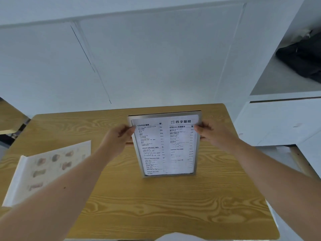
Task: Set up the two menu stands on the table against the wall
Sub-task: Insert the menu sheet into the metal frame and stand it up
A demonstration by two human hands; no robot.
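A silver-framed menu stand (165, 148) with a printed drinks list stands upright near the middle of the wooden table (156, 202), its face toward me. My left hand (119, 136) grips its upper left edge and my right hand (210, 133) grips its upper right edge. A second menu stand (46, 169), showing pictures of drinks, lies flat on the table's left side. The white wall (139, 58) rises behind the table's far edge.
A white counter unit (278, 119) stands to the right, with a black bag (302, 58) on its shelf. Another wooden table edge (8, 117) shows at the far left. A wooden table leg (300, 160) is visible at right.
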